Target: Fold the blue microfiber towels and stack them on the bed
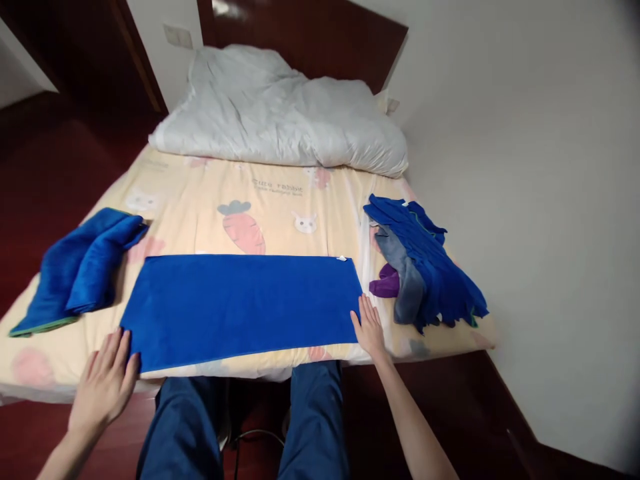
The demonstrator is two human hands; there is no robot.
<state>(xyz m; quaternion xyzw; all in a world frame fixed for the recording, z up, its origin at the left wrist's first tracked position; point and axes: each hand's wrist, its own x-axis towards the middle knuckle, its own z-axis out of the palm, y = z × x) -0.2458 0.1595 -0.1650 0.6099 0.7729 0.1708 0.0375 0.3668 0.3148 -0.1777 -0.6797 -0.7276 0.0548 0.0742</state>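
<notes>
A blue cloth (245,307) lies spread flat on the bed, its long sides running left to right, with a small white tag at the far right corner. My left hand (106,380) rests at the cloth's near left edge, fingers stretched out. At the right edge, my right hand (369,325) lies with its fingers extended, fingertips touching the border of the cloth. Neither hand is gripping anything.
Folded blue cloths (90,267) lie at the left on the patterned bed sheet (280,227). A pile of blue cloths (425,260) sits at the right, with a grey cloth (404,280) and a purple cloth (385,283). Behind is a bunched white quilt (290,120).
</notes>
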